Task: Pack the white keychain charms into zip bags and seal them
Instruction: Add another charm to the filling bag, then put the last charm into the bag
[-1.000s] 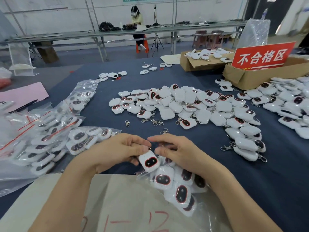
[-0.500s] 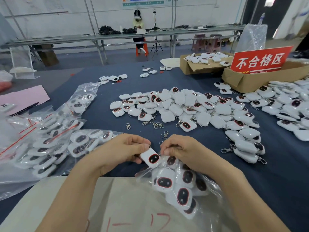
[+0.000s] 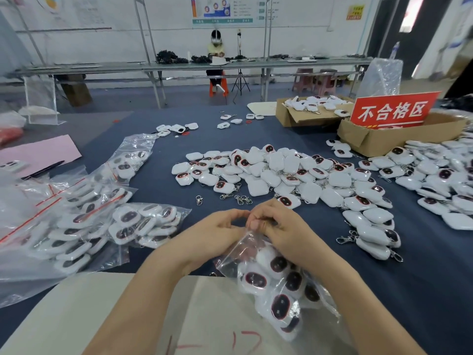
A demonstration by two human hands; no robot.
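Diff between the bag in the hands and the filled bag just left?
Held clear plastic zip bag: left hand and right hand pinch its mouth, partly over the beige card. Left clear plastic zip bag: untouched, flat on the dark blue table cover. Both hold white charms with dark faces.

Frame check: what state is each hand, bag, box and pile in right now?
left hand: pinches the zip bag's mouth.
right hand: pinches the same mouth.
zip bag: stuffed full, seal hidden by the hands.
filled bags: lying stacked, packed.
loose charms: heaped, unpacked.
cardboard boxes: flaps open.
red sign: upright.
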